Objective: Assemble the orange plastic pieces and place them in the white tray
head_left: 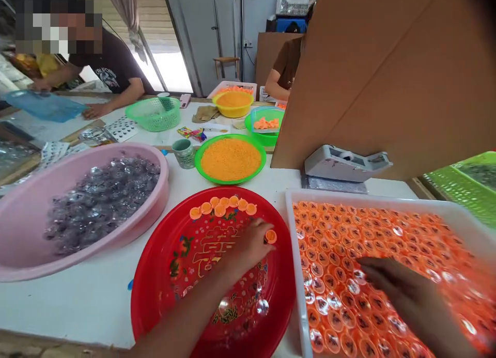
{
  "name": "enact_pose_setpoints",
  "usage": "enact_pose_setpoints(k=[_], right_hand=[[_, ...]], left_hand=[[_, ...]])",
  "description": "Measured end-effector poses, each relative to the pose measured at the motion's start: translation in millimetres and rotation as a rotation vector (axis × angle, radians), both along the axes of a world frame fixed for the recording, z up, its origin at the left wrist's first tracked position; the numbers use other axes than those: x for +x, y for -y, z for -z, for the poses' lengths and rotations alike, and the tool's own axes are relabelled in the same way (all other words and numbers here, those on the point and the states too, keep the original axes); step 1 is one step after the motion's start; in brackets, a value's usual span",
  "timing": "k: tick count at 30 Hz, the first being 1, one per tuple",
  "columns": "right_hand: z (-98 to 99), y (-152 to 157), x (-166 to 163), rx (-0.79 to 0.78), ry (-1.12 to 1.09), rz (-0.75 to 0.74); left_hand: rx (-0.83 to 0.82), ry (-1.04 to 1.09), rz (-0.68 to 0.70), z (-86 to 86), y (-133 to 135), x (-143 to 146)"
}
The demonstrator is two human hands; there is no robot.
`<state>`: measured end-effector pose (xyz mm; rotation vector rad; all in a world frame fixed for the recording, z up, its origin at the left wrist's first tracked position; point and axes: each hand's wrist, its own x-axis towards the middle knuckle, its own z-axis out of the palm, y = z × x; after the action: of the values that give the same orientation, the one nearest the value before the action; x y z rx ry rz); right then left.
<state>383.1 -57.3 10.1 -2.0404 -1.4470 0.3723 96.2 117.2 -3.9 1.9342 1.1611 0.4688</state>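
In the head view, the left hand (250,247) had an orange cup (271,237) pinched between thumb and fingertips; its fingers partly hid the cup's edge. The right hand (403,283) lay off to the right of that grip, thumb and fingers close together, over a white tray (296,275) of filled orange cups (337,322); whether it pressed on any, I cannot tell. That tray's near side was cut off, and its right end blurred. Beneath the left grip lay a red tray (151,275), partly covered by the forearm, with loose orange cups (220,210) just beyond the hand. Left of the grip, a pink basin (23,229) ran out of frame on the white table (70,311). Ahead, a cardboard panel (368,79) hid most of one co-worker (289,63); another (124,74) leaned in at far left, before a curtained opening (151,37).
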Motion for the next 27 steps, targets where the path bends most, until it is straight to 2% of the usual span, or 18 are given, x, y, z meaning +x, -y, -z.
enact_pose_setpoints(k=[2, 5, 7, 10, 11, 13, 16, 19, 22, 24, 27], right_hand=[[-10.3, -15.4, -36.9, -0.028, 0.007, -0.091], [-21.0, -36.8, -103.2, 0.015, -0.015, -0.265], [-23.1, -43.0, -149.0, -0.01, -0.09, -0.471], [-16.2, -41.5, -208.7, -0.169, -0.144, -0.755], [-11.4, -39.7, -224.5, -0.216, -0.12, -0.803], [-0.1, -36.5, -248.9, -0.257, -0.037, -0.808], [14.0, -32.5, -267.5, -0.272, 0.06, -0.726], [17.6, -25.9, -270.3, -0.295, 0.011, -0.695], [17.4, -18.2, -267.5, -0.306, -0.094, -0.749], [21.8, -17.2, -266.5, -0.316, -0.142, -0.778], [36.3, -27.2, -266.3, -0.237, -0.191, -0.713]], left_hand=[[-0.003, -0.004, 0.061, -2.6, 5.9, 5.3], [-0.018, -0.015, 0.049, -3.5, 3.5, -13.6], [-0.025, -0.022, -0.02, -2.1, 0.5, -40.6], [-0.041, -0.02, -0.149, -1.1, 3.8, -91.2], [-0.048, -0.013, -0.188, -1.5, 7.6, -108.1], [-0.067, 0.009, -0.255, -3.2, 18.4, -138.5], [-0.104, 0.042, -0.34, -6.1, 38.1, -170.1], [-0.128, 0.054, -0.414, -6.9, 55.0, -183.7], [-0.143, 0.102, -0.446, -4.7, 65.1, -184.1], [-0.213, 0.194, -0.452, -1.8, 69.2, -179.7], [-0.319, 0.301, -0.425, 4.6, 73.8, -169.9]])
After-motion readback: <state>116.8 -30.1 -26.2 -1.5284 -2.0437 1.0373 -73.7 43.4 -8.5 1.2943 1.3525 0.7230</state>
